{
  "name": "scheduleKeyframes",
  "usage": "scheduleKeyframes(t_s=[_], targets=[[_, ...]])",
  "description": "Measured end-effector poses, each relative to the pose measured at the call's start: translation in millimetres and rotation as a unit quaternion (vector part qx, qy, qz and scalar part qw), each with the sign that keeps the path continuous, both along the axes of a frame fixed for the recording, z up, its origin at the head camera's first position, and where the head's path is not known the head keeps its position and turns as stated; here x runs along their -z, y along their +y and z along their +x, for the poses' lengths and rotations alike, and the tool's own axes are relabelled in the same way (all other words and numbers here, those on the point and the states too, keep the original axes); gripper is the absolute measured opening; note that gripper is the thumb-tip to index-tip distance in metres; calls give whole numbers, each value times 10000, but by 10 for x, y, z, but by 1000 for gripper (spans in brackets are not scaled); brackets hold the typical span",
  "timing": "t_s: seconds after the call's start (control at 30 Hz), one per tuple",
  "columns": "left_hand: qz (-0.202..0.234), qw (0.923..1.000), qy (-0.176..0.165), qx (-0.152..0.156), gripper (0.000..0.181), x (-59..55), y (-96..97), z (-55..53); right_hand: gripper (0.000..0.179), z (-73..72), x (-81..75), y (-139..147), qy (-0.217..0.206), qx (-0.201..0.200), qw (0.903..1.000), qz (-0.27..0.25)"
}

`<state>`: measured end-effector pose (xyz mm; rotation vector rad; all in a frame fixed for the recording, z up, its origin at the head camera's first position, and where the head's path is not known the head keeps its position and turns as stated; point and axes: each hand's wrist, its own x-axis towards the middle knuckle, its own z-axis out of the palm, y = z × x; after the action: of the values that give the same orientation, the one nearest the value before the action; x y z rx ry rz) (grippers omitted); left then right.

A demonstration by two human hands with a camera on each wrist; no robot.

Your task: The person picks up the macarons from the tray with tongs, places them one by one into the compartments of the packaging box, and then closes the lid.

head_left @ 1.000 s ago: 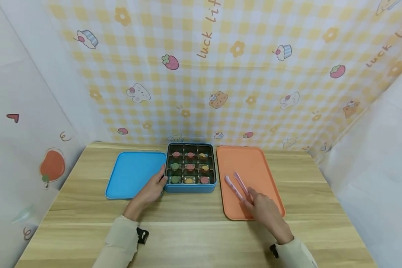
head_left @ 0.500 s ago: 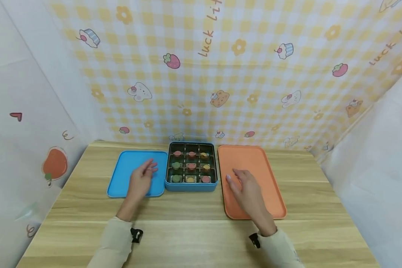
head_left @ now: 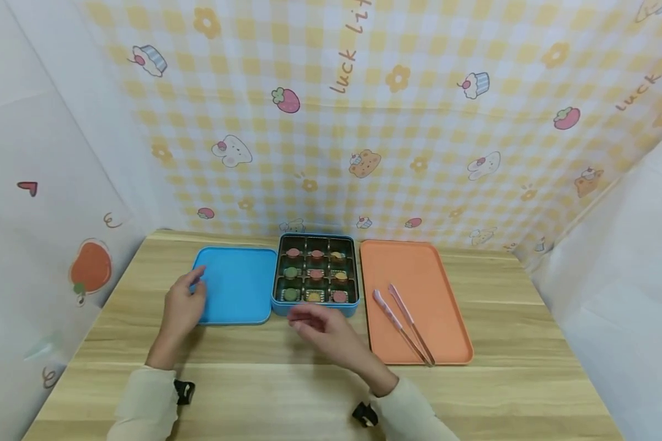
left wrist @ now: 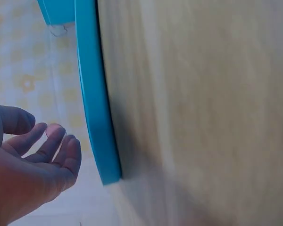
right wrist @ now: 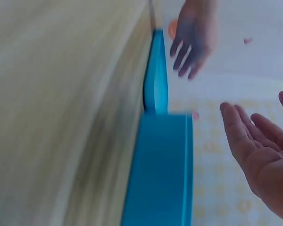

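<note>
My left hand [head_left: 183,306] hovers at the left edge of a flat blue lid [head_left: 237,288], fingers loosely bent and holding nothing. In the left wrist view the lid's rim [left wrist: 92,94] runs beside the fingers. My right hand [head_left: 328,335] is in front of a blue tin box [head_left: 314,306], relaxed and holding nothing, with its fingertips overlapping the tin's front edge in the head view. Inside the tin, a black divided insert holds small round sweets [head_left: 315,274] in pink, green and yellow, one per compartment. A pair of tongs [head_left: 405,324] with pink tips lies on an orange tray [head_left: 419,263].
The lid, tin and tray stand side by side along the back of a wooden table [head_left: 287,398]. Behind them hangs a yellow checked cloth [head_left: 331,135] with printed cartoons. White sheets [head_left: 38,122] close off the left and right sides.
My left hand has let go of the tin and moved left over the lid to its left edge. My right hand has released the tongs onto the tray and moved left to the tin's front.
</note>
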<state>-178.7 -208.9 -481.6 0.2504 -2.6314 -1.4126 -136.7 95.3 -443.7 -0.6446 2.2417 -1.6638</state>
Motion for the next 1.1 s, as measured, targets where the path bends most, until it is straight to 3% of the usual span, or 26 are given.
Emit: scheduleKeyframes(t_s=[0.2, 0.47, 0.6, 0.73, 1.1], targets=[[-20, 9991, -401, -118, 49, -26, -73, -13, 43, -3, 62, -273, -714, -308, 9969, -116], [-347, 9954, -886, -146, 54, -65, -188, -79, 63, -35, 121, -579, -1036, -764, 9915, 168], [-649, 9902, -1227, -156, 54, -32, -297, -124, 71, -49, 144, -748, -1027, -539, 9920, 492], [-843, 9849, -1469, -364, 48, 20, -377, -151, 75, -50, 152, -868, -1060, -210, 9915, 725], [-1165, 9791, -1644, -268, 38, 23, -423, -177, 75, -77, 164, -947, -1123, 97, 9890, 959]])
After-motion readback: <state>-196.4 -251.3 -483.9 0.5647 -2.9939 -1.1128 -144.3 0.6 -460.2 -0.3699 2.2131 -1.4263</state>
